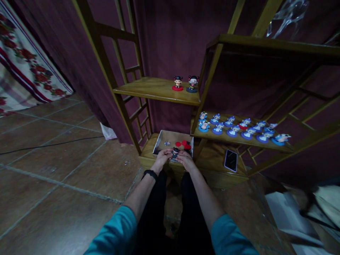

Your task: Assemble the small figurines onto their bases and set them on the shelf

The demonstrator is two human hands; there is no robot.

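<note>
Between my two hands, over the near edge of an open white box [174,134], is a small black-haired figurine [175,151] with a dark base. My left hand [162,157] pinches it from the left, and my right hand [186,159] grips it from the right. Inside the box lie a small black-and-white piece [167,143], a red disc [178,144] and further red round pieces [187,145]. Part of the box's contents is hidden behind my hands.
Two figurines, one on a red base [177,85] and one on a dark base [192,85], stand on the wooden shelf [151,88] above. Several blue-and-white figurines [233,131] line the right shelf. A phone [231,160] lies on the lowest board. A glass ornament [288,16] is at upper right.
</note>
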